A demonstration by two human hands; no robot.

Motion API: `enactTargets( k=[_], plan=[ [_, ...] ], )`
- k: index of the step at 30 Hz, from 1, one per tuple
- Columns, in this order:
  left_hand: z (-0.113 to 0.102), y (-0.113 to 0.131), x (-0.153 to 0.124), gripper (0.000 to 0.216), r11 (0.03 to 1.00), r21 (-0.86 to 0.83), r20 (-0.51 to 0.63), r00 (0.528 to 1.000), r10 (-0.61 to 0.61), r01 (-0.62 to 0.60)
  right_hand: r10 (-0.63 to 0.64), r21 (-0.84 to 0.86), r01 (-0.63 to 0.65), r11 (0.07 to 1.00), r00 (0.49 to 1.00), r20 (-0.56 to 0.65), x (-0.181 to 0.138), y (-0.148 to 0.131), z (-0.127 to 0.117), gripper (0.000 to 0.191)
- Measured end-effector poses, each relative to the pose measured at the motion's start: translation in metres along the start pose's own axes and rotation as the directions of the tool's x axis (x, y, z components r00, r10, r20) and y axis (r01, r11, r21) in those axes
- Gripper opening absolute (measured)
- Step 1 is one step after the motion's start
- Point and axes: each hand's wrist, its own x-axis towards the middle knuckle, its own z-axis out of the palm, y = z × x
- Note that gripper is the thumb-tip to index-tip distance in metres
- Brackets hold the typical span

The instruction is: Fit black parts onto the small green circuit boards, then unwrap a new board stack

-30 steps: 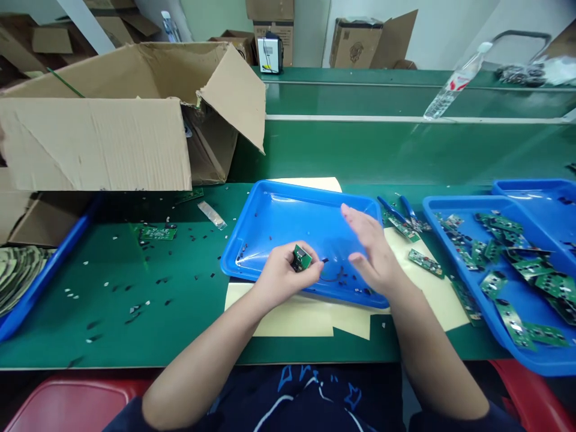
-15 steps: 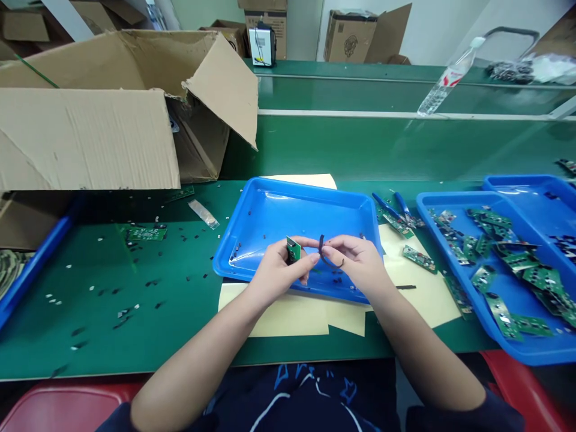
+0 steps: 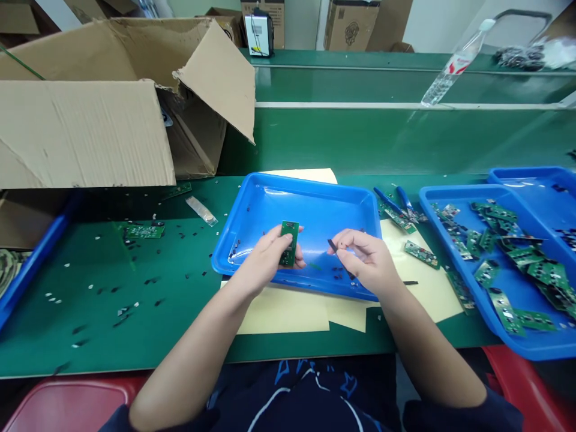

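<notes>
Circuit board [image 3: 290,242] clasped in half-closed left hand [image 3: 266,253], black strip [image 3: 332,245] pinched by loosely curled right hand [image 3: 366,258]

Circuit board [image 3: 290,243] above central tray [image 3: 310,210] on sheets [image 3: 288,312], carton [image 3: 85,132] behind left, more boards [image 3: 551,274] in second tray [image 3: 535,345] at right.

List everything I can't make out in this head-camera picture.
All in the head view:
Back of the green board: turned away, with the left hand partly around it.
Part of the dark strip: covered by the right hand.
Bottom of the cardboard box: behind its near side.
Rear blue tray: cut off by the right edge.
Bottle label: print too small.
</notes>
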Motion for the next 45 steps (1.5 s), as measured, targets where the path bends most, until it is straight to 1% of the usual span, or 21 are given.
enactTargets(
  k=[1,2,4,6,8,12,17,20,24,28,31,34,36,39,42,44,45],
  plan=[
    [-0.001,0.0,0.001,0.029,1.0,0.009,0.008,1.0,0.014,-0.014,-0.062,-0.02,0.062,0.998,0.998,0.006,0.0,-0.001,-0.001,0.01],
    [-0.001,0.0,0.001,0.029,1.0,0.02,0.04,0.999,0.02,-0.021,-0.118,-0.051,0.119,0.992,0.993,0.022,0.0,-0.001,-0.001,0.009],
    [0.002,-0.001,0.001,0.029,0.999,0.037,0.134,0.991,0.001,-0.006,-0.214,-0.127,0.221,0.967,0.975,0.061,0.0,-0.001,0.001,0.008],
    [0.008,-0.001,0.0,0.029,0.999,0.05,0.201,0.979,-0.027,0.017,-0.286,-0.17,0.299,0.939,0.953,0.099,0.001,0.0,0.004,0.009],
    [0.014,-0.001,-0.002,0.028,0.997,0.077,0.223,0.974,-0.042,0.026,-0.328,-0.188,0.345,0.92,0.937,0.117,0.001,0.002,0.006,0.011],
    [0.02,0.001,-0.005,0.032,0.993,0.111,0.214,0.975,-0.057,0.033,-0.342,-0.229,0.368,0.901,0.929,0.145,0.001,0.005,0.007,0.013],
    [0.021,0.001,-0.006,0.031,0.994,0.096,0.2,0.978,-0.062,0.043,-0.331,-0.253,0.368,0.895,0.927,0.179,0.001,0.004,0.006,0.014],
    [0.021,0.0,-0.005,0.029,0.993,0.099,0.194,0.977,-0.085,0.067,-0.321,-0.257,0.369,0.893,0.924,0.209,0.001,0.004,0.006,0.014],
    [0.022,0.0,-0.005,0.028,0.988,0.13,0.195,0.975,-0.103,0.078,-0.312,-0.253,0.362,0.897,0.925,0.217,0.001,0.005,0.006,0.015],
    [0.022,-0.002,-0.005,0.026,0.987,0.148,0.202,0.975,-0.093,0.063,-0.301,-0.251,0.351,0.902,0.929,0.217,0.001,0.007,0.007,0.016],
    [0.023,-0.005,-0.005,0.024,0.986,0.167,0.211,0.975,-0.064,0.028,-0.287,-0.257,0.339,0.905,0.932,0.22,0.001,0.006,0.007,0.017],
    [0.023,-0.009,-0.004,0.026,0.984,0.177,0.211,0.978,-0.006,-0.033,-0.263,-0.264,0.317,0.911,0.939,0.221,0.001,0.005,0.006,0.018],
    [0.023,-0.01,-0.003,0.027,0.983,0.17,0.196,0.98,0.041,-0.075,-0.219,-0.284,0.271,0.92,0.955,0.203,0.001,0.003,0.003,0.017],
    [0.021,-0.01,-0.002,0.026,0.981,0.16,0.152,0.985,0.084,-0.109,-0.097,-0.308,0.141,0.941,0.983,0.155,0.001,0.002,0.0,0.011],
    [0.02,-0.009,-0.003,0.028,0.982,0.15,0.133,0.986,0.096,-0.116,-0.013,-0.259,0.039,0.965,0.995,0.102,0.001,0.003,0.001,0.012],
    [0.02,-0.008,-0.003,0.031,0.982,0.137,0.118,0.987,0.112,-0.128,0.016,-0.221,-0.01,0.975,1.0,0.026,0.0,0.004,0.002,0.015],
    [0.02,-0.008,-0.004,0.032,0.982,0.128,0.11,0.986,0.123,-0.137,0.029,-0.208,-0.031,0.978,1.0,-0.01,0.0,0.004,0.003,0.02]
  ],
)
